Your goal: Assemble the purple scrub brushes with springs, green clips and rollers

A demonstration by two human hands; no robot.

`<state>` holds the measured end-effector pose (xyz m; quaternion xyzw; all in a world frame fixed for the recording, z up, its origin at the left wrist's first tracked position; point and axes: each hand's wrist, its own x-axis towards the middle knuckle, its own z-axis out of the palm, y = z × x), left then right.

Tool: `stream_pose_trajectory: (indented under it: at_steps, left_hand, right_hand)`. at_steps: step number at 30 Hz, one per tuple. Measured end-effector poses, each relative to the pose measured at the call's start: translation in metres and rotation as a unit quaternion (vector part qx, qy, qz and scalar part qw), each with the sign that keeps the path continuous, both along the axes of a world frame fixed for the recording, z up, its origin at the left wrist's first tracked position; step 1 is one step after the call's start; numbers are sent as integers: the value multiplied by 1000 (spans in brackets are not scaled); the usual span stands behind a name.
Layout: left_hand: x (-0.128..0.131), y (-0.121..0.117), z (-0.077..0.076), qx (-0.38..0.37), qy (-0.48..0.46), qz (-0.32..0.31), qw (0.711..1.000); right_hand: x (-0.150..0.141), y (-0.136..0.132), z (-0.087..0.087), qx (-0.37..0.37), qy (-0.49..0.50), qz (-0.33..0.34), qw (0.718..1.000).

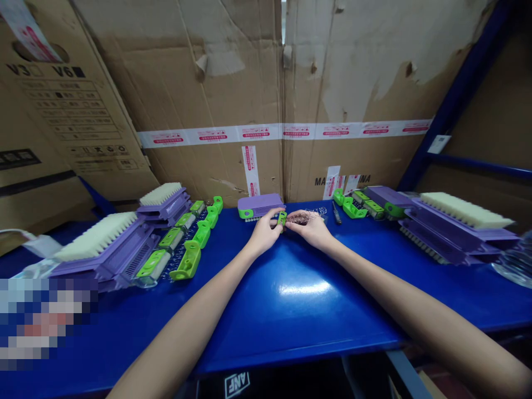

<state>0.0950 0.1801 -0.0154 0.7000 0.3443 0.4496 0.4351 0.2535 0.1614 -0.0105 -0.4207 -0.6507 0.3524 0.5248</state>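
My left hand (pixel 266 230) pinches a small green plastic piece (pixel 282 218) above the blue table. My right hand (pixel 312 228) meets it from the right, its fingers closed at the edge of the piece. What those fingers hold is too small to make out. Thin clear or wiry coils (pixel 322 211) show just behind my right hand. Behind my left hand lies a purple brush head (pixel 262 205) with a green end, bristles downward. A dark screwdriver (pixel 336 214) lies right of my right hand.
Left on the blue table (pixel 307 310) are rows of green brackets (pixel 192 260), green-and-clear blocks (pixel 154 266) and purple parts with cream bristles (pixel 100 235). More purple brush parts (pixel 461 221) and green brackets (pixel 353 208) sit at right. Cardboard (pixel 199 100) stands behind.
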Motion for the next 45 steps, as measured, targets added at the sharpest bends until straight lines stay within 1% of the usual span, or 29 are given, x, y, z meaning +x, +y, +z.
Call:
stream_pose_trajectory:
  at_steps: [5, 8, 10, 13, 15, 18, 21, 24, 27, 30, 33, 36, 38, 41, 45]
  left_hand:
    - [1, 1, -3, -9, -8, 4, 1000]
    - [1, 2, -3, -12, 0, 11, 1000]
    - [1, 2, -2, -10, 7, 16, 1000]
    - [0, 2, -2, -14, 4, 10, 1000]
    - [0, 2, -2, -18, -4, 2, 1000]
    - [-1, 3, -2, -19, -13, -8, 1000]
    - [-1, 3, -2, -20, -15, -12, 1000]
    - [-1, 2, -1, -28, -6, -15, 999]
    - [-1, 1, 1, -43, -11, -33, 998]
    - [-1, 0, 1, -55, -18, -48, 997]
    - [-1, 0, 1, -50, -9, -41, 998]
    - [0, 1, 0, -38, 1, -35, 999]
    - [0, 1, -1, -32, 4, -34, 999]
    - [-1, 2, 0, -28, 5, -36, 999]
    - [-5, 4, 4, -36, 20, -59, 997]
  right_hand:
    - [-1, 1, -4, -5, 8, -4, 1000]
    - [0, 0, -6, 8, -14, 1, 1000]
    - [1, -1, -5, 31, -48, 4, 998]
    - [3, -2, -2, 93, -112, -21, 989]
    - [5, -2, 0, 118, -139, -31, 983]
    - [5, -2, 0, 105, -140, -22, 984]
    - [4, -1, -3, 87, -134, -27, 987]
    - [3, -1, -3, 81, -129, -37, 988]
    - [3, -2, -3, 84, -129, -40, 987]
    - [3, -2, -3, 91, -137, -49, 985]
    - [5, -1, -4, 106, -151, -43, 982]
    - [8, -1, -3, 151, -183, -25, 971]
    - [9, -1, -2, 176, -213, -25, 961]
    - [10, -1, 0, 181, -247, -30, 951]
    - [8, -2, 1, 178, -243, -40, 953]
